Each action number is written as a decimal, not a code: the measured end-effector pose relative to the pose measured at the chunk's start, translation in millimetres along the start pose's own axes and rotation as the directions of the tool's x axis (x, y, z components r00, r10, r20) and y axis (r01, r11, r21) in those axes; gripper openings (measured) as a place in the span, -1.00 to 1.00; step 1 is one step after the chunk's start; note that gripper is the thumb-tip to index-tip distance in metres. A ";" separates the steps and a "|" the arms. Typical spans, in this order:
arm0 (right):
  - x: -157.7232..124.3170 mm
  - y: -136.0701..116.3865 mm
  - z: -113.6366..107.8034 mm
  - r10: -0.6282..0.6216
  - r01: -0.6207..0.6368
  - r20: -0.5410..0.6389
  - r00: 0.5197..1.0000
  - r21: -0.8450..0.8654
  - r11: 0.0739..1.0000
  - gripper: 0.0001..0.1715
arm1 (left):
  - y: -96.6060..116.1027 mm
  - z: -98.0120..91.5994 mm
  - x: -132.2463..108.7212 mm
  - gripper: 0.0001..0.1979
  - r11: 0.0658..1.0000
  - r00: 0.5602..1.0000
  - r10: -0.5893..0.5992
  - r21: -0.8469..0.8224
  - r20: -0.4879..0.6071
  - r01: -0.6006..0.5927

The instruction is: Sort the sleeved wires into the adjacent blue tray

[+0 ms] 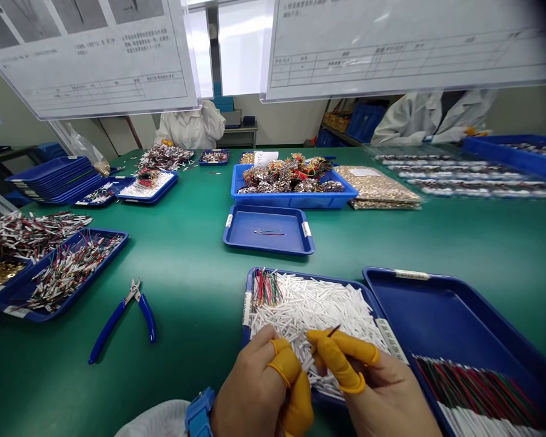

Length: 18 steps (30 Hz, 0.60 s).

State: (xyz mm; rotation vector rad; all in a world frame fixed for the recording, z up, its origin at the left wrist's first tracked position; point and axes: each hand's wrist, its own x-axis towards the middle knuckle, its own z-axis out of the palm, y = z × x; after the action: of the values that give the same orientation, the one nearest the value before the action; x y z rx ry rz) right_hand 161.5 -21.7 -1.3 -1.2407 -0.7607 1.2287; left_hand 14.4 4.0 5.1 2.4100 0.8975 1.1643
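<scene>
My left hand (264,382) is closed, its yellow-cotted thumb and fingers pressed together; whatever they hold is hidden. Beside it, my right hand (368,376) pinches a thin dark wire (333,331) between thumb and index finger, both in yellow finger cots. Both hands are over the near part of a blue tray (247,309) heaped with short white tubes (327,297). A bundle of red, green and black wires (267,286) lies in that tray's far left corner. Right of it, another blue tray (418,303) holds a row of wires with white ends (482,388).
Blue-handled cutters (122,315) lie open at left, near a tray of wired pieces (73,267). A shallow tray (268,243) with a few wires sits ahead, before a blue bin (295,199) of metal parts. Co-workers in white coats (191,127) sit across. Paper sheets (91,60) hang above.
</scene>
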 end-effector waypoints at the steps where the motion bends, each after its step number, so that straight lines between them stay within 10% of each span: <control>1: 0.3 0.7 -1.7 -0.025 0.025 -0.036 0.999 -0.005 1.000 -0.82 | 0.3 -0.2 0.4 -0.64 1.000 1.000 0.006 -0.027 0.022 -0.006; 9: -1.1 -9.3 -2.0 -0.294 0.299 0.053 0.954 -0.201 0.933 -0.83 | 1.3 -6.4 -6.6 -0.67 0.971 0.979 -0.204 -0.131 -0.020 0.200; 18: -8.8 -12.8 10.5 -0.459 0.458 0.043 0.887 -0.192 0.868 -0.71 | -1.8 -2.5 -1.5 -0.72 0.966 0.983 -0.144 -0.201 0.111 0.164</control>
State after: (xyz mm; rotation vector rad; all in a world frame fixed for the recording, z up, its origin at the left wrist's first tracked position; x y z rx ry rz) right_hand 153.0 -25.7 14.8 -1.1297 -1.1236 0.7715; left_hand 11.0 4.4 4.8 2.1664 0.8684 1.0219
